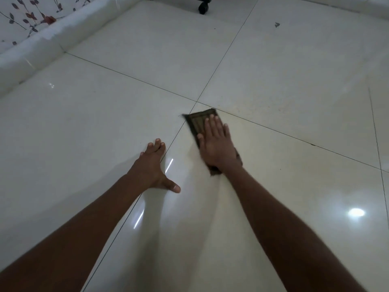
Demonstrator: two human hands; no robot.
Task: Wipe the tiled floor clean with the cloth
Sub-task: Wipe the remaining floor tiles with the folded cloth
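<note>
Head view: right hand (216, 144) lies flat, fingers straight, pressing the dark cloth (197, 125) on the floor (273, 76) just past centre, toward 1 o'clock. Left hand (153, 165) rests open-palmed, fingers spread, at 9 o'clock of the cloth. Caster (203, 8) at 12.

floor (273, 70): glossy off-white tiles, thin dark grout lines crossing in a grid | cloth (199, 121): dark brown with darker stripes, near centre | fabric (23, 17) at 10 o'clock: white, printed with grey-purple leaves, thin dark stems, reddish blooms | caster (203, 8) at 12 o'clock: black | speck (277, 24) at 1 o'clock: dark grey
</note>
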